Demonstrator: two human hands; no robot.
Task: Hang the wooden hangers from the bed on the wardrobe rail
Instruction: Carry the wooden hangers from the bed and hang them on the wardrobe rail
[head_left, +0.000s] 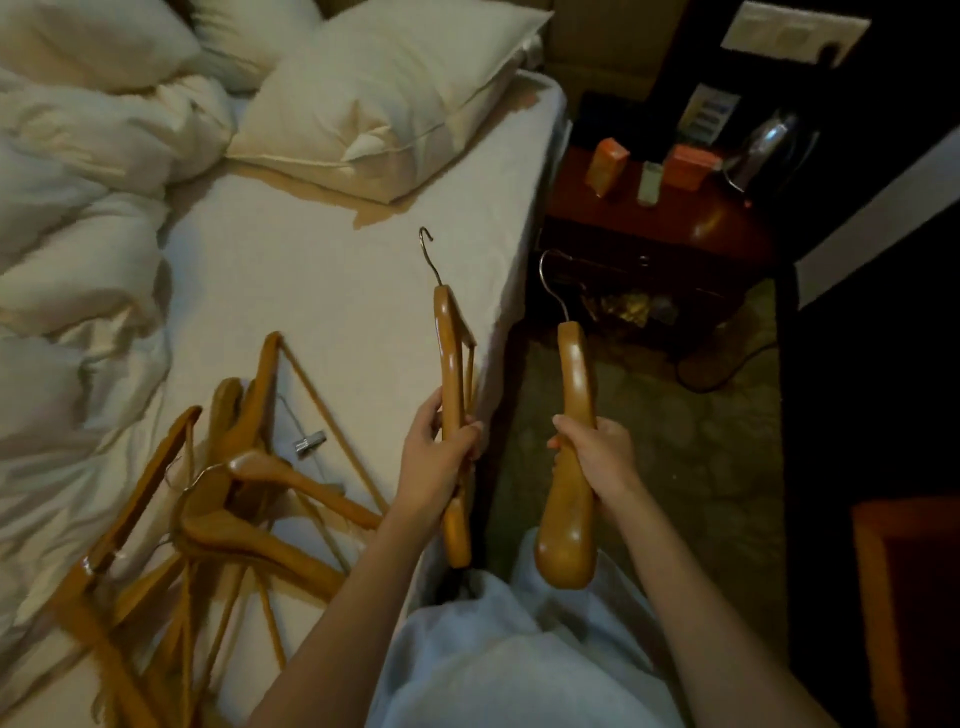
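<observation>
Left hand (441, 460): curled round slim hanger (451, 364), centre frame, above the edge of the bed (337, 249).
Right hand (597, 457): gripped broad-shouldered hanger (574, 384) mid-body, right of centre, over carpet.
Reason (judged): hooks pointed up-frame and left free, ready for a rail; one per hand avoids tangling.
Pile (249, 499): lower left on the bed, tangled.
Count: 2 held (the left seen edge-on, possibly more); pile at least five, exact number unreadable.
Wardrobe rail: not in frame.
</observation>
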